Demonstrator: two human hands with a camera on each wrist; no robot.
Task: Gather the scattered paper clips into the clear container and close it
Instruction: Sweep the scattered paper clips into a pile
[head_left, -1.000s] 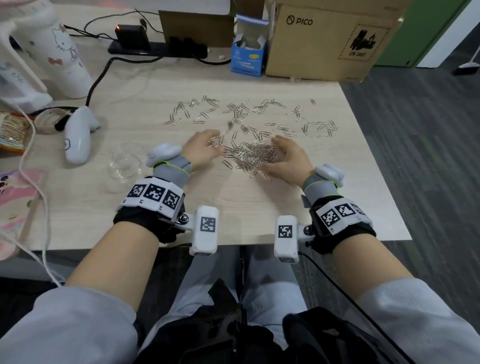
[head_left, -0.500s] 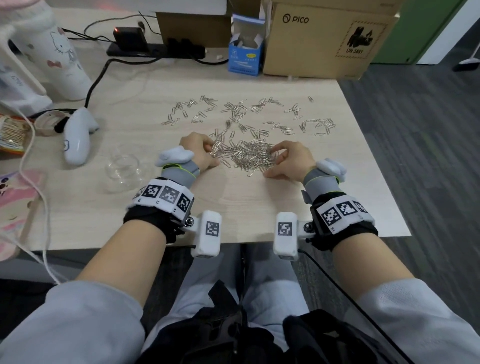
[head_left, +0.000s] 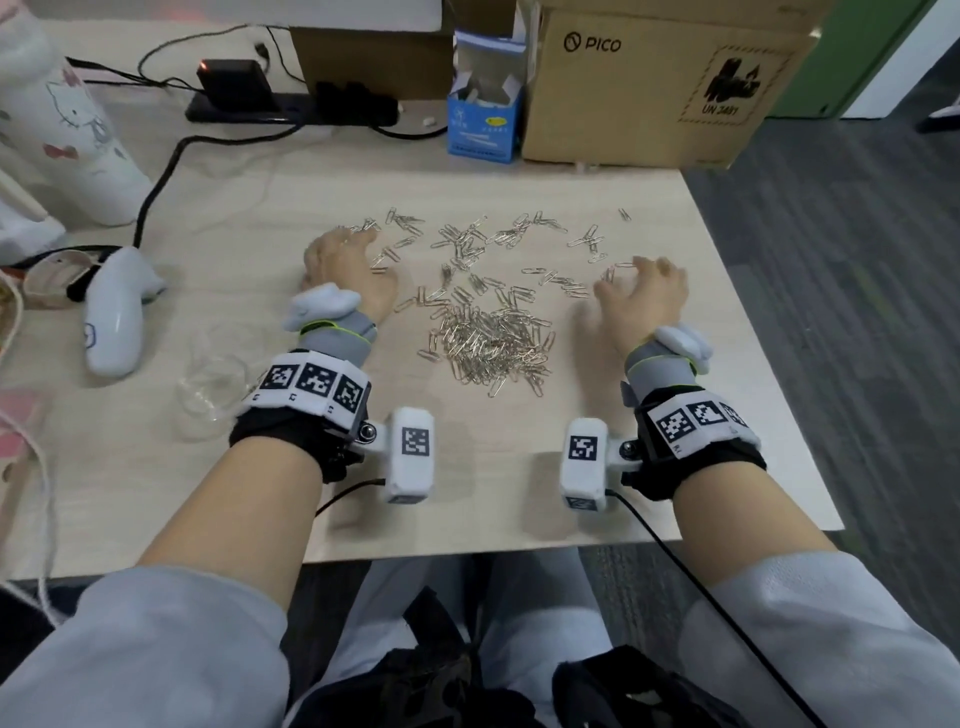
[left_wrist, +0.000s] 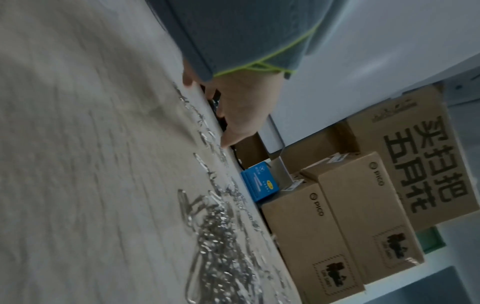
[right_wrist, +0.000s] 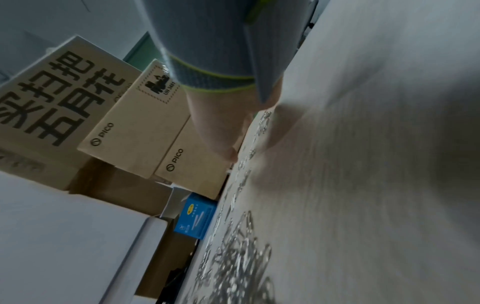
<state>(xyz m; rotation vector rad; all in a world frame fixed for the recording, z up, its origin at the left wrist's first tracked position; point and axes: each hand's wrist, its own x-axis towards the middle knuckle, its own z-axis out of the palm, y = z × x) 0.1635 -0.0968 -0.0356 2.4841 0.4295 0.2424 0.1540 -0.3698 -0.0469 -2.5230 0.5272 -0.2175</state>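
Head view: both hands reach out past the pile for stray clips.
Left hand and right hand lie spread, gripping nothing. Clips are light, stiff, slippery: better swept than pinched. Container sits left of the pile. Half a second ago the hands cupped the pile.

Paper clips: small silver wire ones, lots. Dense heap mid-table just in front of me, clips tangled and overlapping. Thinner scatter past the heap toward the far edge, singles and small clumps lying flat, running from near my left hand across to near my right. One stray far right, apart from the rest. Clear container: round, see-through, open, upright on table, well left of the heap, nothing visible inside.
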